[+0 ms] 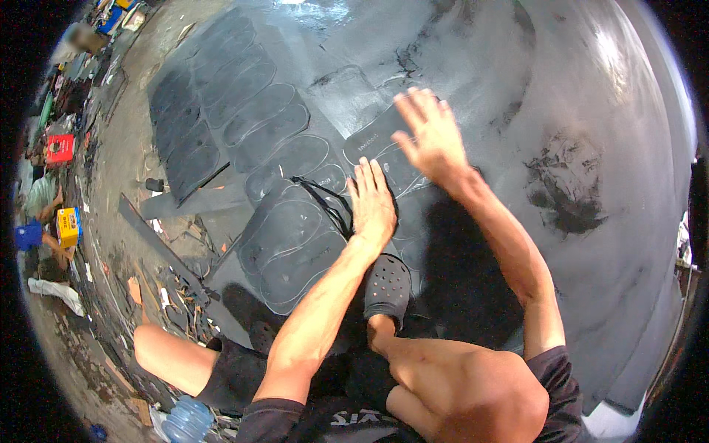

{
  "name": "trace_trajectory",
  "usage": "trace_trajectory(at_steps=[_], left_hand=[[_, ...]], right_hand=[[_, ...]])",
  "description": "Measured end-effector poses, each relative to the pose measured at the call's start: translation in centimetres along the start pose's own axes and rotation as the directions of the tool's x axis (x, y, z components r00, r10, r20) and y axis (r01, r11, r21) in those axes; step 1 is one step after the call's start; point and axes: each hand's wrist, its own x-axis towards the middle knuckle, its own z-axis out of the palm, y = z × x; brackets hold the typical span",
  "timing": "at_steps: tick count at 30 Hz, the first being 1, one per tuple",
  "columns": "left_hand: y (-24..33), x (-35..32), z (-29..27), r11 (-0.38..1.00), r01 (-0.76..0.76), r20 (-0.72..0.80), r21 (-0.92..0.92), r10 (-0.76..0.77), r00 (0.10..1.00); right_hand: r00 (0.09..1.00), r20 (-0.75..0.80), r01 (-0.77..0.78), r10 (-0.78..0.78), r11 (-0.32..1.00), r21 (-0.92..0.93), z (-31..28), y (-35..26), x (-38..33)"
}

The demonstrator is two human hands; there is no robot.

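Palm down, the left hand (374,203) lies just beyond the toe of the black clog (388,284), its fingers straight and close together, gripping nothing that I can see, with the black cords (336,207) beside it. Farther beyond the clog and to its right, the right hand (432,136) is spread open and a little blurred, also without anything in its grasp; from where I stand, I cannot tell whether it touches what is under it. A dark lettered sole shape (369,138) lies beyond the clog's toe, past the left fingertips and partly under the right hand, on a broad grey sheet (473,55). To the left of the clog, a panel with sole outlines (284,236) shows thin pale curves. My worry would be the sole shape slipping askew if a sweeping palm dragged it sideways, or a loose cord getting trapped beneath and leaving a bump; a twist of that clog might also ruck the material around it. As for writing, the sole shape carries a small line of pale lettering, some outlined soles have fainter marks, too small to make out, and the dark shirt (317,421), nearer than the clog, has pale letters across it.
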Motion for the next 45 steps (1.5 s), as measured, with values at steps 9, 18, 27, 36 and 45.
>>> trace_trajectory(at_steps=[9,18,27,36,45], left_hand=[[-0.7,-5.5,-7.7,0.819,-0.015,-0.287,-0.573,-0.184,0.94],[-12.7,-18.4,-7.3,0.088,0.814,-0.177,-0.574,-0.984,-0.019],[-9.0,-17.0,-10.4,0.377,0.798,-0.395,-0.47,-0.898,0.191],[-8.8,-18.0,-13.3,0.425,0.533,-0.259,-0.731,-0.896,0.359],[-11.1,-19.3,-11.5,0.128,0.119,-0.114,-0.985,-0.986,0.12]], right_hand=[[0.988,-0.064,-0.154,0.141,0.937,-0.314,6.7,-0.8,1.0],[0.938,0.268,0.168,-0.222,0.963,0.209,6.8,-8.7,-3.2],[0.97,0.179,0.025,-0.166,0.796,0.604,3.1,-17.9,-6.3],[0.965,0.128,0.008,-0.227,0.518,0.856,2.8,-19.3,-8.2],[0.855,0.518,-0.516,-0.005,-0.094,0.851,-3.3,-16.9,-7.5]])
